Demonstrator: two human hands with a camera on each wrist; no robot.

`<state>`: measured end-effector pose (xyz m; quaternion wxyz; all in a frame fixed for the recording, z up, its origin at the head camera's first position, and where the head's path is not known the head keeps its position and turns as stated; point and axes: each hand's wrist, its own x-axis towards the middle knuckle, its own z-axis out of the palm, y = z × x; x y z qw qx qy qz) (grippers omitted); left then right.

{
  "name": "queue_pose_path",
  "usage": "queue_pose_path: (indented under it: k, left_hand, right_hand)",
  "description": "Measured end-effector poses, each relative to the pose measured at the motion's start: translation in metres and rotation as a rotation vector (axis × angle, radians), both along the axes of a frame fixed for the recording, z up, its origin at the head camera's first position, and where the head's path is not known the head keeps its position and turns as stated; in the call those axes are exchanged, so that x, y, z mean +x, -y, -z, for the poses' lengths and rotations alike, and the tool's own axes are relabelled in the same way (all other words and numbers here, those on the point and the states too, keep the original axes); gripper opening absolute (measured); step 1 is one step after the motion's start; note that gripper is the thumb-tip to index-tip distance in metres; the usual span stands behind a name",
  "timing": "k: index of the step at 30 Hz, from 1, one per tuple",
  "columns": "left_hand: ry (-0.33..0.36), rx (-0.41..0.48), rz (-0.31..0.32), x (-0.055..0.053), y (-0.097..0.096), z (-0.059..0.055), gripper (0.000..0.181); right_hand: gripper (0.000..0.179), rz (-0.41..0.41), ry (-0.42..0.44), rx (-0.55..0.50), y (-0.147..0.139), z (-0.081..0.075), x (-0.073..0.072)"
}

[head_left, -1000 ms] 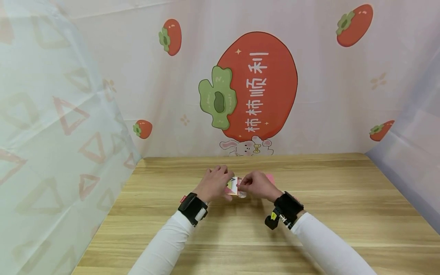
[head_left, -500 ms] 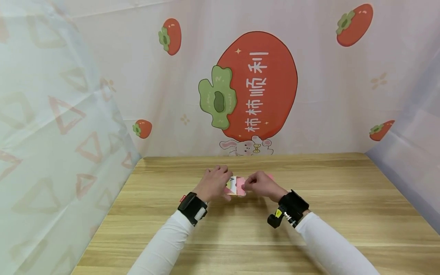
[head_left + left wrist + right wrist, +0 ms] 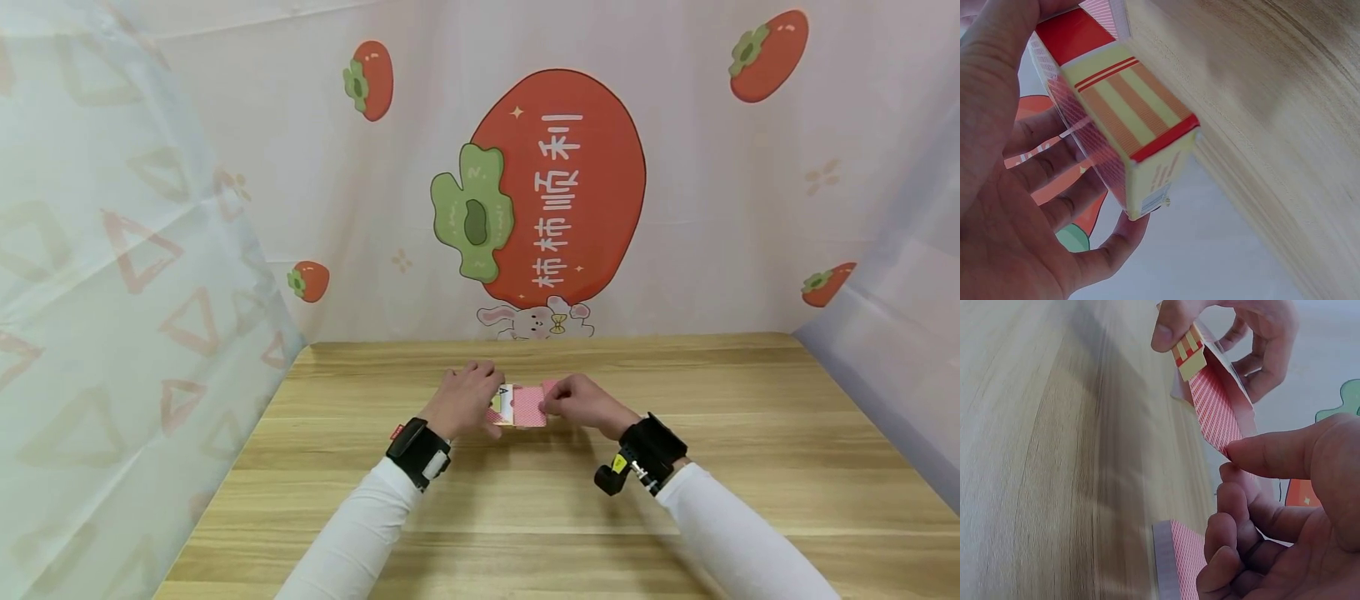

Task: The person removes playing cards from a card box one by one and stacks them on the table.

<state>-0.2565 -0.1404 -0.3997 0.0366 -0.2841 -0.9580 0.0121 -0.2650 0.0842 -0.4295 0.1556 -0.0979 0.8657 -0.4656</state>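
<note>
Near the back of the table my left hand (image 3: 465, 402) grips a small playing-card box (image 3: 506, 406), its thumb on one side and fingers on the other. Striped yellow, orange and red sides of the box (image 3: 1129, 100) show in the left wrist view. A pink-patterned playing card (image 3: 529, 407) sticks out of the box's open end, towards the right. Between thumb and index finger, my right hand (image 3: 590, 405) pinches the card's outer end. The right wrist view shows that card (image 3: 1213, 412) partly inside the box; how many cards are in there is hidden.
A deck of pink-backed cards (image 3: 1188, 565) lies on the wooden table (image 3: 480, 508) beside my right hand, mostly covered by it in the head view. A printed cloth (image 3: 697, 208) hangs behind the table's back edge, with more cloth at both sides.
My right hand has moved right, drawing the pinched card further out of the box, so more of its pink back shows. The left hand has stayed in place with the box.
</note>
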Motion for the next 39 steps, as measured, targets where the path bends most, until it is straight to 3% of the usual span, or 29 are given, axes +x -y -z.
queue_pose_path:
  k: [9,16,24,29,34,39]
  left_hand:
    - [0.008,-0.011,-0.001,-0.001,-0.001,0.002,0.077]
    - [0.005,-0.013,0.0,-0.001,0.0,0.001,0.077]
    - [0.018,-0.003,-0.001,-0.002,0.0,0.002,0.078]
    - [0.027,-0.013,-0.003,-0.002,0.0,0.001,0.076]
    - [0.032,-0.023,0.0,-0.003,-0.001,0.002,0.076]
    - [0.031,-0.014,0.007,-0.001,-0.001,0.001,0.075]
  right_hand:
    - [0.016,-0.003,-0.019,0.016,-0.007,-0.002,0.002]
    - [0.018,-0.025,-0.184,0.101,-0.008,-0.011,0.002]
    - [0.027,-0.173,-0.487,0.287,0.0,-0.023,0.002]
    - [0.033,-0.284,-0.613,0.385,0.005,-0.026,0.004]
    - [0.034,-0.354,-0.668,0.416,0.01,-0.026,0.006]
    - [0.034,-0.386,-0.662,0.433,0.013,-0.025,0.006]
